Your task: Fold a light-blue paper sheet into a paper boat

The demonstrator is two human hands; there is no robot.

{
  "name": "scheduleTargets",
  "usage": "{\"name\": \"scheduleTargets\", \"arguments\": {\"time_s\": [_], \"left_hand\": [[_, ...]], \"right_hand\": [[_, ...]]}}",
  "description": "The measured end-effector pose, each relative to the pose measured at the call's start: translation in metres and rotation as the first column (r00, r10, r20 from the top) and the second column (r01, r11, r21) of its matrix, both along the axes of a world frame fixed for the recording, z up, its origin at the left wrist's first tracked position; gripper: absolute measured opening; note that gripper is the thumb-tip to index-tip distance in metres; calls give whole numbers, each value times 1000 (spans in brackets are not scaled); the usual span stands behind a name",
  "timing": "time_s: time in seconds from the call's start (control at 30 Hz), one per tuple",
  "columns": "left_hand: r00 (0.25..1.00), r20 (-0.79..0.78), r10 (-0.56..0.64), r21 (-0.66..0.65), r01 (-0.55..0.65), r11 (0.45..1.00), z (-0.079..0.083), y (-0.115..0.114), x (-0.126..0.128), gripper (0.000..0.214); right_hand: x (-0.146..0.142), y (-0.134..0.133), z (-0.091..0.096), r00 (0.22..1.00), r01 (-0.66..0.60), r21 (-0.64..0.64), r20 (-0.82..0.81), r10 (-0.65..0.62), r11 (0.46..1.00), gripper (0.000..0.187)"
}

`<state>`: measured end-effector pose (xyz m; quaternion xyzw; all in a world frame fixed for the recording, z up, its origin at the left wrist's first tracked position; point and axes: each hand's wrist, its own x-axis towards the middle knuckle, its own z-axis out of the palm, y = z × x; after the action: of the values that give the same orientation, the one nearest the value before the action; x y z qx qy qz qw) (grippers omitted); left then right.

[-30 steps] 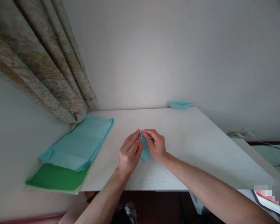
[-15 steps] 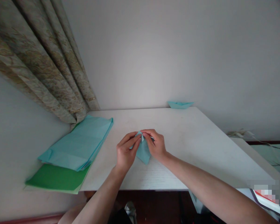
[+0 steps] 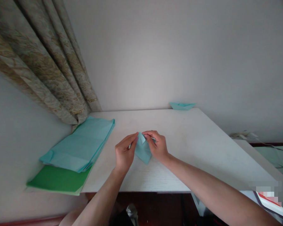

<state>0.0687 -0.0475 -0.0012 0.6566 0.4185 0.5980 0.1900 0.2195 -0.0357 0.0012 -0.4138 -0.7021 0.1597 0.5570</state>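
A small folded piece of light blue paper (image 3: 142, 151) is held just above the white table (image 3: 191, 147), its point hanging down. My left hand (image 3: 124, 153) pinches its left flap and my right hand (image 3: 158, 146) pinches the right flap. The two flaps are drawn apart so the piece spreads wide at the top. Both hands have fingers closed on the paper.
A stack of light blue sheets (image 3: 81, 144) lies over green sheets (image 3: 58, 179) at the table's left edge. A finished light blue paper boat (image 3: 182, 105) sits at the far edge by the wall. A patterned curtain (image 3: 42, 62) hangs at the left.
My left hand has moved left, pulling its flap away from the right hand. The folded paper has spread from a narrow shape into a wider one.
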Motion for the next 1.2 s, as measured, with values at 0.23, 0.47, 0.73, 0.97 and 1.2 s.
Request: {"name": "scheduleTargets", "arguments": {"time_s": [0.23, 0.47, 0.73, 0.97, 1.2], "left_hand": [[996, 68, -55, -51, 58, 997, 3, 0, 1, 19], [984, 171, -41, -164, 69, 984, 4, -1, 2, 16], [945, 326, -26, -400, 163, 902, 9, 0, 2, 23], [935, 354, -27, -380, 170, 909, 12, 0, 2, 27], [942, 331, -51, -321, 163, 933, 11, 0, 1, 19]], "right_hand": [[0, -2, 3, 1000, 5, 21, 7, -5, 1000, 16], [0, -3, 6, 999, -4, 50, 33, 3, 999, 17], [1, -1, 7, 991, -75, 126, 116, 61, 989, 20], [-1, -6, 11, 991, -66, 95, 123, 54, 993, 17], [-3, -6, 10, 995, 12, 28, 101, -15, 1000, 12]]}}
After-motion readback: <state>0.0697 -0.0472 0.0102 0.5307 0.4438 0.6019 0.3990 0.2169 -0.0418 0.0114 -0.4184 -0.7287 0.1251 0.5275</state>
